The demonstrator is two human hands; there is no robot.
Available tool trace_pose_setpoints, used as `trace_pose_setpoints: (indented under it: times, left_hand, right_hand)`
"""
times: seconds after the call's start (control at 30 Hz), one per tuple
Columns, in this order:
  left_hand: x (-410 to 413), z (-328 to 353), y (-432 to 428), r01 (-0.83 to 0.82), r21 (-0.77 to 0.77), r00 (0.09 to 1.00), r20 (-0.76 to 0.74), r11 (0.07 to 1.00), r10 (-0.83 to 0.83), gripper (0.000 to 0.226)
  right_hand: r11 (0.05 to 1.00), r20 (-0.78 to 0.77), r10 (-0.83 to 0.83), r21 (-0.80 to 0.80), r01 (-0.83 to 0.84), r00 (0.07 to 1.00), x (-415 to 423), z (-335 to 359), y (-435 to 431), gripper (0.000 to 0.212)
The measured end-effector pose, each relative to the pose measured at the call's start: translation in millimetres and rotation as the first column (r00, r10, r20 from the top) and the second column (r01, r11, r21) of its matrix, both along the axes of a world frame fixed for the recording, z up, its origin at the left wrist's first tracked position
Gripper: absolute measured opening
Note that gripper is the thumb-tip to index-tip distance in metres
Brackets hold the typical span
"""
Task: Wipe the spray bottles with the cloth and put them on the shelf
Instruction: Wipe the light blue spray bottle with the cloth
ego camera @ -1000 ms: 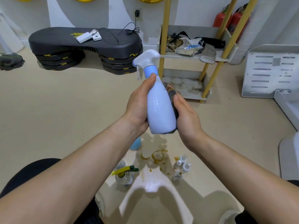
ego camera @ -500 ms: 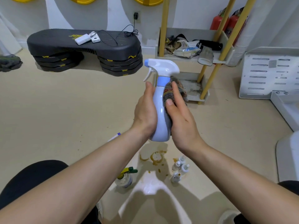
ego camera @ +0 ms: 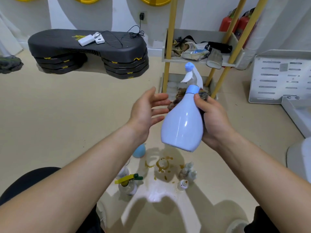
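1. Floor (ego camera: 67, 115): beige, with brown stains below the hands.
2. Step platform (ego camera: 67, 46): black, raised on stacked risers, by the far wall to the left of the shelf.
3. Shelf (ego camera: 185, 61): yellow posts and pale trays, standing just past the hands; rags and a glove lie on the upper tray.
4. Spray bottle (ego camera: 182, 121): held in the air in front of the shelf, tilted with its base toward the camera. The body is glossy, pale blue and pear-shaped, narrowing to a blue collar. It has a white trigger head with a blue nozzle cap.
5. Right hand (ego camera: 213, 118): fingers curled round the bottle's right side, thumb pressed below the collar.
6. Left hand (ego camera: 144, 110): fingers spread and relaxed, palm facing the bottle, just beside it, holding nothing.
7. Cloth (ego camera: 203, 95): dark brownish, bunched between the right fingers and the bottle's back, showing on both sides of the neck.
8. Clear bottle (ego camera: 127, 184): yellow-green trigger, on the floor below, with small bottles (ego camera: 187, 170) near it.
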State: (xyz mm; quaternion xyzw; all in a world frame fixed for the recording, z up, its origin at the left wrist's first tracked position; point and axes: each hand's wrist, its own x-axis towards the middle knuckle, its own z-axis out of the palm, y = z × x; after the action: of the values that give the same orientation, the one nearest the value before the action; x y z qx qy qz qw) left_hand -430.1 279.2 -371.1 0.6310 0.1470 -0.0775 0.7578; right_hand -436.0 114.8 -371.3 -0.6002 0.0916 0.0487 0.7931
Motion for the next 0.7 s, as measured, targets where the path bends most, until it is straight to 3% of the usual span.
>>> trace_pose_setpoints:
  times: [0.07, 0.13, 0.27, 0.43, 0.53, 0.63, 0.7]
  left_hand:
    - [0.7, 1.0, 11.1, 0.012, -0.202, 0.998, -0.059, 0.979, -0.025, 0.056]
    - [0.7, 0.4, 17.3, 0.013, -0.305, 0.997, -0.066, 0.952, -0.034, 0.062]
    - [2.6, -9.5, 19.7, 0.022, -0.288, 0.992, -0.116, 0.957, -0.058, 0.063]
    - [-12.0, -10.0, 1.7, 0.237, -0.431, 0.936, -0.140, 0.871, -0.324, 0.069]
    - [-8.9, -2.5, 0.4, 0.214, -0.486, 0.958, -0.066, 0.848, -0.280, 0.052]
    - [-3.4, -0.4, 6.0, 0.098, -0.501, 0.982, -0.091, 0.860, -0.164, 0.033]
    - [0.9, -2.4, 8.2, 0.096, -0.457, 0.989, -0.056, 0.884, -0.136, 0.016]
  right_hand:
    - [0.996, -0.029, 0.016, 0.084, -0.014, 0.999, 0.2, 0.9, -4.5, 0.018]
    - [0.992, -0.037, 0.026, 0.123, -0.021, 0.999, 0.3, 0.4, -6.5, 0.019]
    - [0.977, -0.053, 0.090, 0.196, -0.078, 0.995, -0.5, 0.8, -12.0, 0.023]
    - [0.905, -0.127, 0.256, 0.381, -0.191, 0.958, -5.5, 11.0, -13.3, 0.029]
    - [0.904, -0.132, 0.312, 0.345, -0.251, 0.941, -8.2, 11.0, -12.5, 0.026]
    - [0.887, -0.101, 0.393, 0.304, -0.348, 0.914, -12.1, 7.7, -7.9, 0.022]
    - [0.874, -0.092, 0.424, 0.302, -0.381, 0.901, -13.4, 3.8, -5.5, 0.019]
